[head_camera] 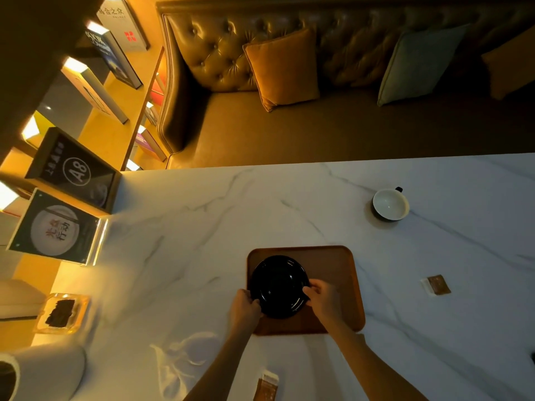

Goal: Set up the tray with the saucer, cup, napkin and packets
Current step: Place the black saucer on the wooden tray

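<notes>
Two hands are on the black saucer (278, 285), one at each side of its near rim: the left hand (244, 309) pinches the left edge and the right hand (324, 298) pinches the right edge, fingers curled over the lip. The saucer sits over the left half of a brown tray (333, 264) with rounded corners; whether it is resting flat on the tray or held just above it I cannot tell. The tray lies on the white marbled bench (202, 227), near its front edge.

Well apart from the tray, toward the far right of the bench, stands a cup (390, 204), white inside and dark outside, upright with its small handle pointing away. To the right of the tray, also apart from it, lies a small brown packet (437, 284). A second packet (266, 387) lies close to the person, between the two forearms. A pale crumpled napkin (176, 360) rests on the bench to the left of the left forearm.

At the far left edge are a glass dish (62, 312) holding something dark and two standing signs (72, 172). Beyond the bench is a tufted leather sofa (318, 131) with cushions.
</notes>
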Demonstrator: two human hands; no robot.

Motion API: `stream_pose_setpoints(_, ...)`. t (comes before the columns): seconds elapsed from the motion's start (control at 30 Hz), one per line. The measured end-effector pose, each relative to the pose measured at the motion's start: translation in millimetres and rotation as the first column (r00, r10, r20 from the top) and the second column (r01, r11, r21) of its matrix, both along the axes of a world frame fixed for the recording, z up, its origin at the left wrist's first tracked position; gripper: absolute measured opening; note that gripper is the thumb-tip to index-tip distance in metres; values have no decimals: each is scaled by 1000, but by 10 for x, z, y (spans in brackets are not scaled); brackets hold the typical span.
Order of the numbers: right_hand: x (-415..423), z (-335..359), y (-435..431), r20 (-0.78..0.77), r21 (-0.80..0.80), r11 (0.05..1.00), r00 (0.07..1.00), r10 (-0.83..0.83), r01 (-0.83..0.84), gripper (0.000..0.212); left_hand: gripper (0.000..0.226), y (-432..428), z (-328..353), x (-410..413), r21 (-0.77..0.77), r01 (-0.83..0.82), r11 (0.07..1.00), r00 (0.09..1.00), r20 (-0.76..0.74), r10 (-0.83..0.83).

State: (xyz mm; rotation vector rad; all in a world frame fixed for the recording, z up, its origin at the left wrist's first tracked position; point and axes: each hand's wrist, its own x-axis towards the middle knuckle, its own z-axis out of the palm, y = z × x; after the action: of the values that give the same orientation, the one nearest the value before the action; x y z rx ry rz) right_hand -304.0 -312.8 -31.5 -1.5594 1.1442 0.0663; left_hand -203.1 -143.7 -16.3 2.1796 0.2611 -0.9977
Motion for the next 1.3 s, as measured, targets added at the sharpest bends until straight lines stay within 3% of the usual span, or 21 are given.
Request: stream_pose_setpoints(1.3, -47, -107, 31, 19, 89, 996, 1000, -12, 10, 34, 14, 48, -68, -16, -22, -18, 1000, 999, -47, 17)
